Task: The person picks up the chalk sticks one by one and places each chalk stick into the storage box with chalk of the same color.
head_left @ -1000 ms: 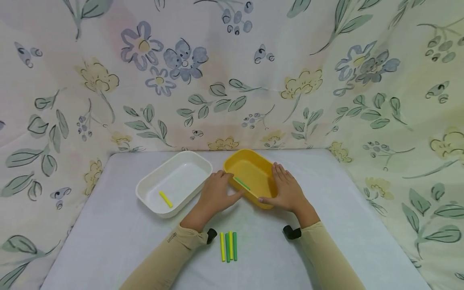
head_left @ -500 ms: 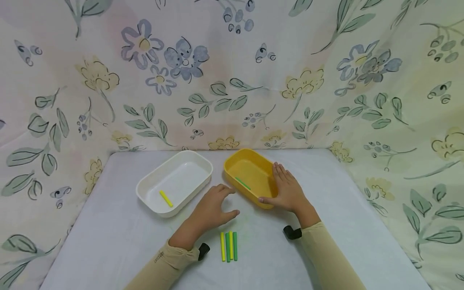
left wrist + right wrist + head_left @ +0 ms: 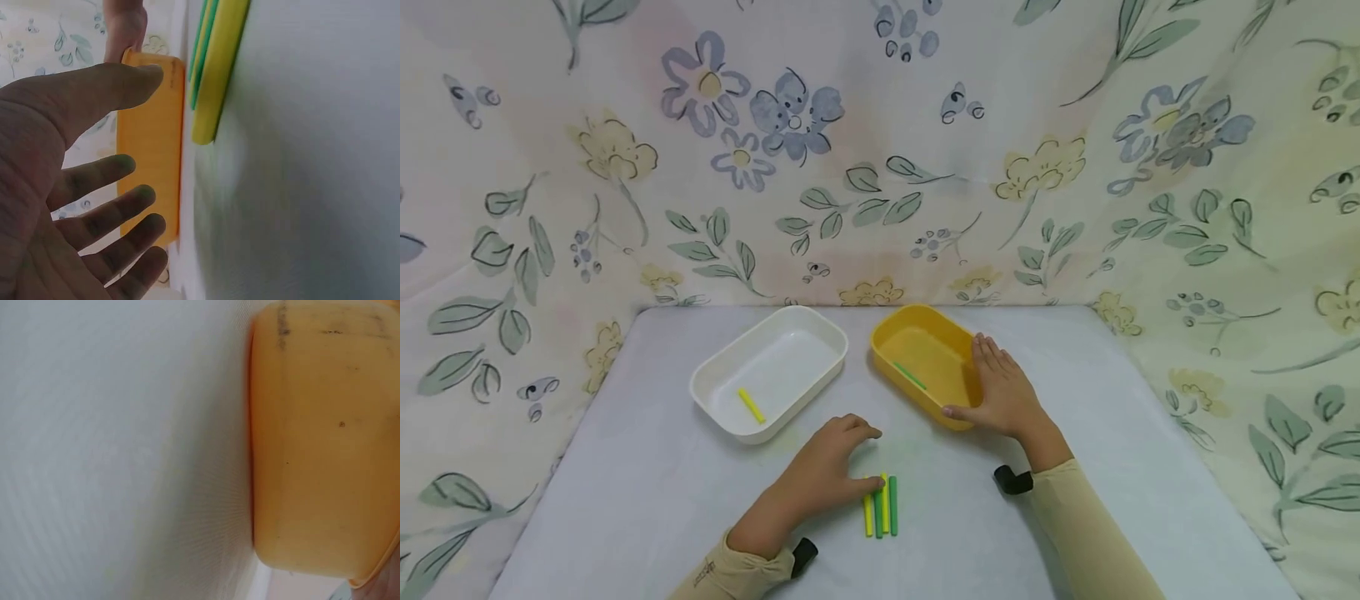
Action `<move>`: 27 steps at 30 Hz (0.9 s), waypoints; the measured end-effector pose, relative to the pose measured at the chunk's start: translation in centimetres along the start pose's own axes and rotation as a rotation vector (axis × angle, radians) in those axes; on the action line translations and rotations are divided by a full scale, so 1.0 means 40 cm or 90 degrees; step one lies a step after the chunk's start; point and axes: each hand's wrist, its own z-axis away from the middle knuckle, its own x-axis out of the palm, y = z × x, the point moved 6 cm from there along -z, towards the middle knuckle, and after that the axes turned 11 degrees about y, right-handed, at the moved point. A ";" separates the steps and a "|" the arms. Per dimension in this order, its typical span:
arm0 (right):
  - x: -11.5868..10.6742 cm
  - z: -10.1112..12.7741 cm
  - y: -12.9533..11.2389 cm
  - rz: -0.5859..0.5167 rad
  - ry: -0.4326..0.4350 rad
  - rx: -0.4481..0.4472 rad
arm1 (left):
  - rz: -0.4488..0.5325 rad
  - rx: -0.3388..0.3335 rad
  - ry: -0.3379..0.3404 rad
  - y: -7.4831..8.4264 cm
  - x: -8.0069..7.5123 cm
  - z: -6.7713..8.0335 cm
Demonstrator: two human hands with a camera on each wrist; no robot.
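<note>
Several short yellow and green sticks [image 3: 881, 505] lie side by side near the table's front; they show as a bundle [image 3: 212, 69] in the left wrist view. My left hand [image 3: 827, 468] hovers just left of them, its fingers spread and relaxed [image 3: 100, 206], thumb near the leftmost yellow stick, holding nothing. My right hand [image 3: 1000, 392] rests flat against the right side of the yellow tray [image 3: 917, 342], which holds one green stick [image 3: 910, 377]. The tray's wall [image 3: 319, 444] fills the right wrist view. The white tray [image 3: 805, 333] holds one yellow stick [image 3: 751, 405].
A white cloth covers the table [image 3: 625, 483]. Floral fabric [image 3: 880, 150] hangs close around the back and both sides. Black wrist-camera mounts [image 3: 1013, 479] sit at both sleeves.
My left hand has drawn back from the yellow tray's near-left edge toward me and come down beside the row of sticks. The right hand stays on the tray.
</note>
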 end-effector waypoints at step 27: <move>0.004 0.002 0.002 0.000 0.008 0.012 | -0.053 0.028 -0.098 0.036 0.068 0.056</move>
